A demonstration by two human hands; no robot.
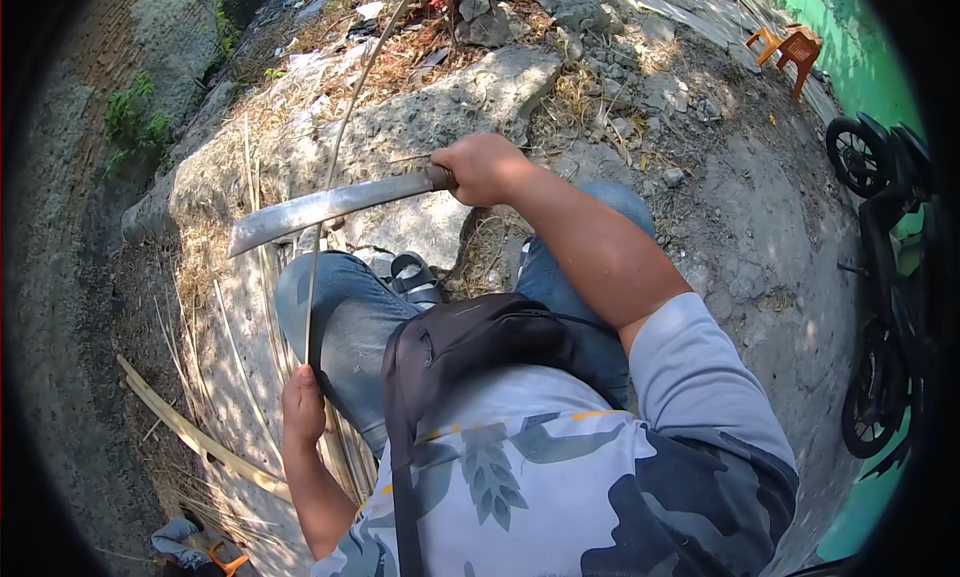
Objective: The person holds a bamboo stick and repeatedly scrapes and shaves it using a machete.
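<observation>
Rubble and dusty ground (720, 227) are surrounding us, with a broken concrete slab (420, 122) lying ahead and a green wall (850, 37) running along the right; we are closing our right hand (484, 170) fully around the handle of a machete (335, 203), and pinching the near end of a long thin strip (311, 302) between the thumb and fingers of our left hand (303, 405); the strip is rising beside our left knee (335, 282) and crossing the blade, though we cannot tell whether they are touching; we are judging the machete heavy and stiff, weighted towards its broad tip, so its handle is offering the only safe hold; the strip is looking light, springy and apt to split, best taken near its end, away from the edge; we are counting one machete, one strip in hand, one broad curved piece (200, 439) on the ground and two orange stools (797, 55) by the wall; the loose slivers (240, 362) are overlapping too much for counting.
</observation>
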